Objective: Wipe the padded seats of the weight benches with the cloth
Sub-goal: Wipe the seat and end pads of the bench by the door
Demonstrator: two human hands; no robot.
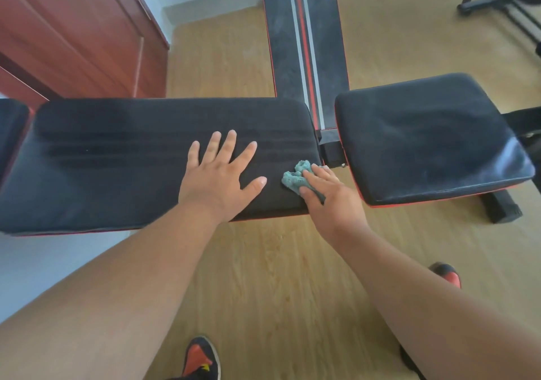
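A long black padded bench pad [117, 157] with red trim lies across the middle of the view. My left hand [222, 172] rests flat on it, fingers spread, holding nothing. At the pad's near right corner my right hand [328, 192] presses a crumpled teal cloth [295, 177] onto the padding. To the right, across a gap with the metal frame, sits a smaller black seat pad [424, 136], dusty and untouched by either hand.
A second bench with a red and grey stripe [304, 37] runs away behind the pads. A red-brown cabinet [73, 37] stands at the left. Black equipment legs [497, 2] are at top right. My shoes [202, 359] stand on the wooden floor.
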